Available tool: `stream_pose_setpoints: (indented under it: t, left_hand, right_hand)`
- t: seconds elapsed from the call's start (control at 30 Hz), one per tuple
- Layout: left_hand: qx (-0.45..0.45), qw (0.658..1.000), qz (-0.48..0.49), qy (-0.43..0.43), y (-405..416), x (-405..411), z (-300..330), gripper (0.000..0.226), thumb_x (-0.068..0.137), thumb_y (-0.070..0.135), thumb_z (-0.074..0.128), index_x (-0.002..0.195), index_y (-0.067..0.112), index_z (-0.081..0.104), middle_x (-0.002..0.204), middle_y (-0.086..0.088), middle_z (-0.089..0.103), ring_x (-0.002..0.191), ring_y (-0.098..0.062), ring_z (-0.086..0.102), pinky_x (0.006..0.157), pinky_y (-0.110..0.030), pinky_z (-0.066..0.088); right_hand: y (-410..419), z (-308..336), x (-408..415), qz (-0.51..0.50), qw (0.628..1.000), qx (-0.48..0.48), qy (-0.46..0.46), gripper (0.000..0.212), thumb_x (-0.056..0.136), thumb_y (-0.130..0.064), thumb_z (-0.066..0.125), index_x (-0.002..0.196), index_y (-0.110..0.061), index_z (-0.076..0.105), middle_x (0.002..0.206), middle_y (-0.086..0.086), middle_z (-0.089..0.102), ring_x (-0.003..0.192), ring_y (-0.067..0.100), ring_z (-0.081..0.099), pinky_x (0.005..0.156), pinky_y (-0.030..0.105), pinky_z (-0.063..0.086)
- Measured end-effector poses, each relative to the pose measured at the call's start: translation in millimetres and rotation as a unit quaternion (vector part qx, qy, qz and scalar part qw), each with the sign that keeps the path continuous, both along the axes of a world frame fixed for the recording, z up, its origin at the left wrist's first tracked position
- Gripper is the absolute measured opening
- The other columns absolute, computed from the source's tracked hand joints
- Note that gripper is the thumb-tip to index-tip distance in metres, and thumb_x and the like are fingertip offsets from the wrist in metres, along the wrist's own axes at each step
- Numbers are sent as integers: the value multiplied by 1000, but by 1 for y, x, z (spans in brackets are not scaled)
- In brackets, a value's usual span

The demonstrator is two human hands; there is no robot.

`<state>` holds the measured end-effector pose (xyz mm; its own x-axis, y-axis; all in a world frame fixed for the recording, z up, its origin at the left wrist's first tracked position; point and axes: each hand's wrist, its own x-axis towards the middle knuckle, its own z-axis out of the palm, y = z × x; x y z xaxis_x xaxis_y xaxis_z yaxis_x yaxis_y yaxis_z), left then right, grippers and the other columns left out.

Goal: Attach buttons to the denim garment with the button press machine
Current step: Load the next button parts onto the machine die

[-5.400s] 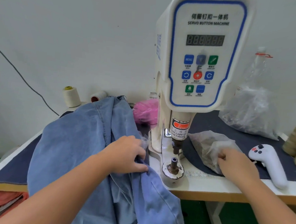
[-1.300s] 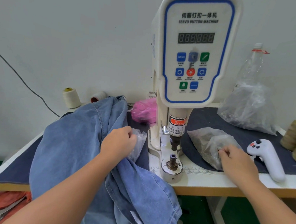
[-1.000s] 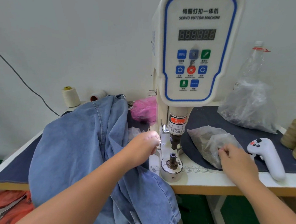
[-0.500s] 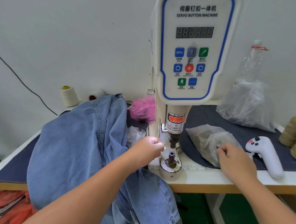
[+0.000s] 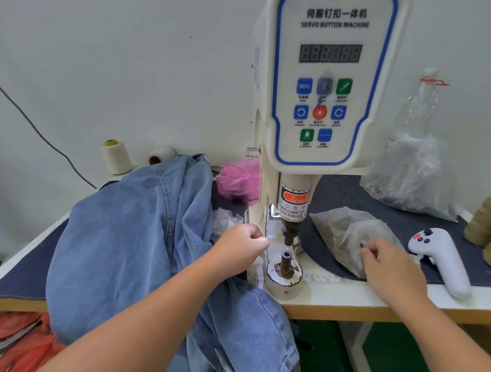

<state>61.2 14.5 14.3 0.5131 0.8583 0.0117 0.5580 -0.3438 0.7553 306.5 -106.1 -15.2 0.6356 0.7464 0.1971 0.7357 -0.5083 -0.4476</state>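
Observation:
The white servo button machine (image 5: 327, 84) stands at mid table, its upper punch (image 5: 290, 232) raised over the bare lower die (image 5: 286, 257). A light blue denim garment (image 5: 136, 236) lies heaped left of the machine and hangs over the table's front edge. My left hand (image 5: 243, 246) hovers just left of the die with its fingers curled, pinching a small metal button part that is mostly hidden. My right hand (image 5: 389, 265) rests at the clear bag of buttons (image 5: 339, 233), fingertips pinching a small brass button (image 5: 360, 245).
A white handheld controller (image 5: 439, 260) lies right of my right hand. Behind it are a large clear bag (image 5: 410, 174), a plastic bottle (image 5: 418, 105) and olive thread cones (image 5: 489, 220). A pink bag (image 5: 239, 179), small clear bag (image 5: 224, 219) and white cone (image 5: 115, 156) sit left.
My left hand left the small clear bag on the denim and moved right to the lower die. My right hand stayed at the button bag.

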Motion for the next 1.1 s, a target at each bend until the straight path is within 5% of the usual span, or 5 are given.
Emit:
stream_pose_setpoints:
  t: [0.17,0.3,0.5,0.7,1.1]
  left_hand:
    - [-27,999,-2,-33,-1,1,-1,17,87,12,45,71,10,40,66,-6,35,54,-12,28,47,-22,23]
    - [-35,998,2,-57,1,-4,-7,20,89,15,47,70,11,42,61,3,40,51,-7,33,46,-15,29]
    - [-65,996,3,-64,1,-7,-16,19,69,35,42,61,17,44,63,2,45,57,-13,36,58,-29,30]
    - [-88,992,17,-90,5,-7,-22,15,67,32,43,59,19,45,61,2,46,55,-13,35,58,-31,28]
    - [-67,995,15,-74,3,-9,-27,17,67,33,43,61,18,49,63,1,48,57,-13,39,60,-29,33]
  right_hand:
    - [0,-1,0,-8,998,50,36,25,101,-27,44,79,-22,56,75,-1,59,69,13,51,54,30,33]
    - [-4,-2,-3,33,993,106,31,24,101,-26,47,78,-22,51,75,-4,56,69,12,51,54,30,33]
    - [-8,3,-21,155,963,219,-21,17,91,-10,59,76,-17,57,66,-10,55,62,7,52,53,23,35]
    - [15,7,-40,213,944,168,188,22,88,-6,64,73,-23,62,65,-6,66,51,9,62,49,20,47]
    - [51,8,-53,299,945,43,125,19,92,-20,67,104,-35,70,66,-24,65,60,-1,60,54,8,41]
